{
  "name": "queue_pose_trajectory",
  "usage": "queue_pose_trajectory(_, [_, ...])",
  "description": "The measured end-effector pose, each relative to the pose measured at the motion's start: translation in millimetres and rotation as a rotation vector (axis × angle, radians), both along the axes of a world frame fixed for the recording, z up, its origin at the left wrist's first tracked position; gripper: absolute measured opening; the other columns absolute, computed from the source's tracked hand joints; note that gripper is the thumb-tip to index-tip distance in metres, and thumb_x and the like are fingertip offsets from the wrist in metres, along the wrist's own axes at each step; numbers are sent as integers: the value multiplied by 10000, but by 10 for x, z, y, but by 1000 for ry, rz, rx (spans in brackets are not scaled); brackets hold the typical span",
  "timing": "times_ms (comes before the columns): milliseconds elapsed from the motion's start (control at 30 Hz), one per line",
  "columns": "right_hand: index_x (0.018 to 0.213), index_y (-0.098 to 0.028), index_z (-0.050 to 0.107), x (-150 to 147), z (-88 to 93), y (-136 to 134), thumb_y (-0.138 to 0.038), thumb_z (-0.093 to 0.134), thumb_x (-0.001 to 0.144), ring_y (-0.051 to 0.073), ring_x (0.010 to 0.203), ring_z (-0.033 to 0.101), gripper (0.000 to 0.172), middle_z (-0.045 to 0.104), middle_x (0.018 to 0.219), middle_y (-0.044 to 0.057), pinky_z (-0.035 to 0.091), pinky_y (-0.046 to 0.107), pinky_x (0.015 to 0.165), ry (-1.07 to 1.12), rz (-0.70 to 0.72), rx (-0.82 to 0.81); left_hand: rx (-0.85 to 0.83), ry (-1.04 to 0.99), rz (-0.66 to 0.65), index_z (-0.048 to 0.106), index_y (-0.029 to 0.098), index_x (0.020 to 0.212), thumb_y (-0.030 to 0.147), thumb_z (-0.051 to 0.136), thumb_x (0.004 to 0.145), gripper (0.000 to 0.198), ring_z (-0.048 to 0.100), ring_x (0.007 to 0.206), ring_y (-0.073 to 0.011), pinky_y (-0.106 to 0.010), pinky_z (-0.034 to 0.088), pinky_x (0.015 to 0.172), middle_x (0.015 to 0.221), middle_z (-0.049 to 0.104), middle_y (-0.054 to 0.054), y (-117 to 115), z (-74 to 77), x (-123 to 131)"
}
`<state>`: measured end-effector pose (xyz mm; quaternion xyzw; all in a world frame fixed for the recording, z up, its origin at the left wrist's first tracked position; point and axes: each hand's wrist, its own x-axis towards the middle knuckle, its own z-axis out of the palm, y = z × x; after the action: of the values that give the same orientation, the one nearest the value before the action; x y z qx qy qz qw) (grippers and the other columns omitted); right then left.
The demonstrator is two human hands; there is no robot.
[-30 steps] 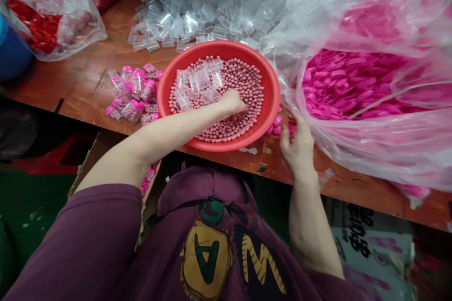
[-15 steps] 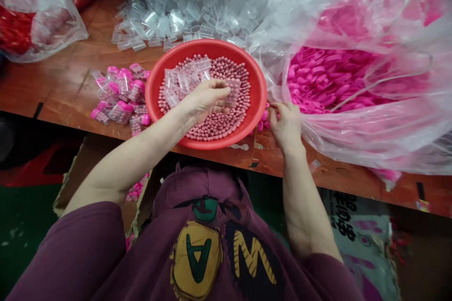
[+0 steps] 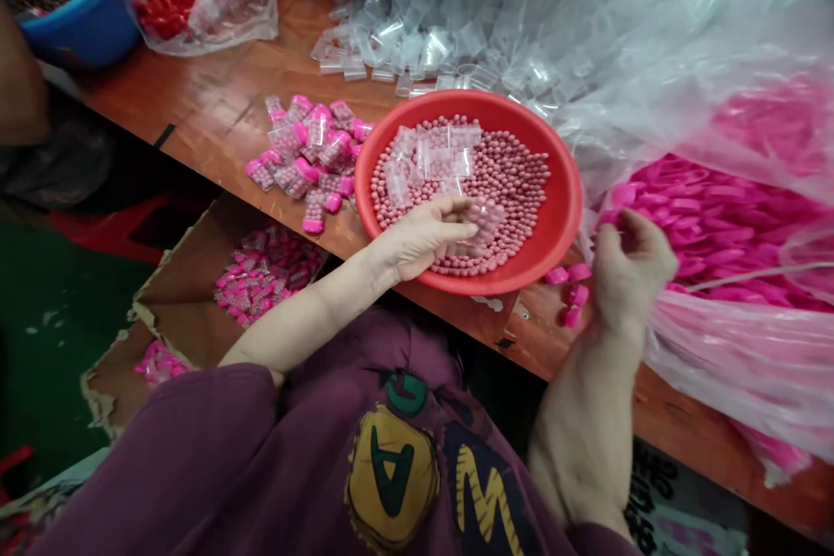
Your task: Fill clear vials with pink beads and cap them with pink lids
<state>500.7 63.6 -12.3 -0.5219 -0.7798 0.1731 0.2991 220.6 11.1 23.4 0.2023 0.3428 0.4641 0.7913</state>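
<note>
My left hand (image 3: 433,234) is over the front of the red bowl (image 3: 566,200), its fingers closed on a clear container (image 3: 486,221). Pink beads (image 3: 514,165) fill the bowl's bottom, and several clear containers (image 3: 436,158) lie on them. To the right of the bowl, my right hand (image 3: 632,265) is raised at the edge of the pink caps (image 3: 704,217) in their plastic bag. Its thumb and forefinger pinch a pink cap (image 3: 611,215), partly hidden by the fingers. A few loose caps (image 3: 573,294) lie between bowl and hand.
Capped bead-filled containers (image 3: 313,152) are piled left of the bowl. Clear containers (image 3: 417,35) spread behind it. At the far left stand a blue bucket (image 3: 97,17) and a bag of red pieces (image 3: 215,0). A cardboard box (image 3: 188,304) sits below the table edge.
The view has shifted left, bringing the blue bucket and box contents into sight. My right hand has moved away from the bowl's edge and up to the bagged caps; my left still holds its container.
</note>
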Motion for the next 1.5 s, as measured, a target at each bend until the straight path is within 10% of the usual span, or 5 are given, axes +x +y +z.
queue_pose_trajectory(367, [1102,-288,846,-859,413,-458,-315,793,1005,248,1017,809,114,846,1096,46,683,455,953,363,-10,149,60,15,33,743,157,1149,96,831,866,303,711,875,-146,-265,576,728,1033,771,-46,-24,-91,52])
queue_pose_trajectory(600, [1118,-304,853,-836,473,-450,-263,776,1031,234,990,817,122,849,1104,44,692,427,912,164,74,221,3,48,22,756,136,1134,73,786,896,249,691,818,-127,-238,531,673,986,765,-45,-23,-57,76])
queue_pose_trajectory(900, [1092,-249,849,-585,87,-191,-300,721,1054,256,1004,804,143,826,1101,101,690,454,899,22,-14,396,-78,51,92,718,135,1112,49,731,928,203,711,865,-123,-236,518,714,998,771,-45,26,-20,93])
queue_pose_trajectory(1167, [1064,-305,846,-955,429,-347,-335,765,1017,252,965,798,99,835,1037,43,668,466,920,363,-66,106,-88,-14,45,761,144,1174,-61,564,786,481,737,988,-167,-299,556,862,1107,811,-67,93,-19,56])
queue_pose_trajectory(1500, [1052,-271,842,-1012,396,-357,-255,750,1006,224,936,790,104,830,1008,36,650,405,869,356,12,101,-75,9,74,783,155,1067,239,923,854,268,680,794,-113,-243,444,665,936,751,-19,31,-31,67])
